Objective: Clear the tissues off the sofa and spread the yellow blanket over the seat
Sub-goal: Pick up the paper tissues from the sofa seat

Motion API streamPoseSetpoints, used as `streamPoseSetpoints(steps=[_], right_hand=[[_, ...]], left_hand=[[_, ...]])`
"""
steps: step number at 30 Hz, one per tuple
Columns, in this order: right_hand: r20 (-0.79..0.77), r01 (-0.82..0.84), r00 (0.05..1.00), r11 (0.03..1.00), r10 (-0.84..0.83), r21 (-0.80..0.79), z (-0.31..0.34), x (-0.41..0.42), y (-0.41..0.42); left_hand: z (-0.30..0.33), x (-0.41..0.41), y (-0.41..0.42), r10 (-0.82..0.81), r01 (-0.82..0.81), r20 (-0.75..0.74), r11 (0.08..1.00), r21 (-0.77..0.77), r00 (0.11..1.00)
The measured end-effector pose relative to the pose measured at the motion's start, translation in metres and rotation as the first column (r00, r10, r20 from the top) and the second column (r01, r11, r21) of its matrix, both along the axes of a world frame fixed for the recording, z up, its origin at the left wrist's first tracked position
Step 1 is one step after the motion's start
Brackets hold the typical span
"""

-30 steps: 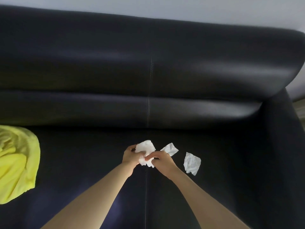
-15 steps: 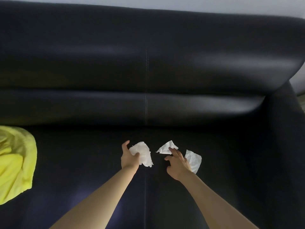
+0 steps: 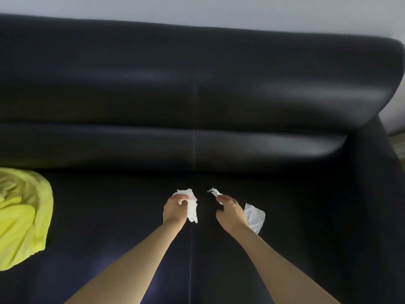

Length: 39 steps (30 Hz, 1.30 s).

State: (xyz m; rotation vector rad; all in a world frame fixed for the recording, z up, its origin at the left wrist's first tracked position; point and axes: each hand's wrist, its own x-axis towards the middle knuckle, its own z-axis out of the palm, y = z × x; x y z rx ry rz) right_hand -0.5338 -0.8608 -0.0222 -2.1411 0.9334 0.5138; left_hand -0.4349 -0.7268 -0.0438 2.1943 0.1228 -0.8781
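Hands (image 3: 175, 208) (image 3: 230, 212) each around a crumpled tissue (image 3: 191, 206) (image 3: 215, 193)

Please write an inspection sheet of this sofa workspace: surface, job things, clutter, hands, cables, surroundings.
Surface: dark sofa seat, centre seam, mostly bare.
Job's things: yellow blanket bunched at the seat's left end, not spread; first tissue in the left hand; second tissue at the right hand's fingertips; third tissue lying on the seat beside the right hand.
Clutter: nothing seen.
Hands: left hand shut on the first tissue; right hand pinching the second tissue.
Cables: nothing seen.
Surroundings: sofa backrest, pale wall.
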Motion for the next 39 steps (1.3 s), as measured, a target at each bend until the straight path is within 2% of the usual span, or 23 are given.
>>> streamPoseSetpoints(steps=[2,4,8,12,14,16,19,21,24,26,28,32,35,39], right_hand=[[0.075,0.139,0.987,0.988,-0.144,0.068,0.008,0.003,-0.001],[0.108,0.158,0.980,0.983,-0.168,0.097,0.015,0.003,-0.001],[0.145,0.089,0.984,0.991,-0.103,0.099,0.026,-0.002,0.000],[0.153,-0.099,0.985,0.991,0.085,0.086,0.032,-0.011,0.000],[0.129,-0.181,0.977,0.980,0.170,0.081,0.033,-0.015,0.000],[0.112,-0.200,0.976,0.975,0.189,0.093,0.030,-0.019,0.000],[0.120,-0.139,0.984,0.989,0.133,0.049,0.023,-0.028,-0.006],[0.101,-0.052,0.993,0.998,0.056,-0.044,0.016,-0.039,-0.015],[-0.054,0.060,0.996,0.992,-0.067,-0.111,0.002,-0.060,-0.031],[-0.239,-0.025,0.971,0.992,-0.005,-0.124,-0.007,-0.074,-0.037],[-0.324,-0.073,0.945,0.993,0.040,-0.090,-0.014,-0.088,-0.041],[-0.313,-0.041,0.949,0.999,0.030,-0.031,-0.016,-0.106,-0.048],[-0.298,-0.038,0.954,0.999,0.027,-0.030,-0.015,-0.109,-0.050],[-0.229,0.106,0.967,0.994,-0.109,-0.026,-0.011,-0.105,-0.053]], left_hand=[[0.004,-0.002,-0.009,0.021,-0.020,-0.016,1.000,0.022,1.000],[0.007,-0.006,-0.018,0.045,-0.045,-0.036,0.999,0.017,0.998],[0.015,-0.015,-0.030,0.090,-0.096,-0.116,0.994,-0.049,0.989],[0.019,-0.021,-0.040,0.084,-0.127,-0.234,0.976,-0.177,0.969],[0.018,-0.022,-0.047,-0.008,-0.022,-0.188,0.988,-0.155,0.982],[0.015,-0.022,-0.053,-0.047,0.044,-0.093,0.998,-0.037,0.995],[0.014,-0.024,-0.057,0.074,-0.075,-0.061,0.997,-0.014,0.995],[0.014,-0.025,-0.057,0.048,-0.048,-0.007,0.999,0.001,0.999],[0.014,-0.029,-0.058,0.000,-0.002,0.058,0.999,0.035,0.998],[0.013,-0.030,-0.058,-0.009,0.004,0.082,0.998,0.066,0.997],[0.010,-0.032,-0.058,-0.070,0.061,0.107,0.994,0.090,0.992],[0.000,-0.037,-0.055,-0.151,0.147,0.107,0.988,0.046,0.983],[-0.003,-0.042,-0.060,-0.126,0.126,0.048,0.992,-0.002,0.991],[0.002,-0.048,-0.068,-0.118,0.118,0.001,0.993,-0.007,0.993]])
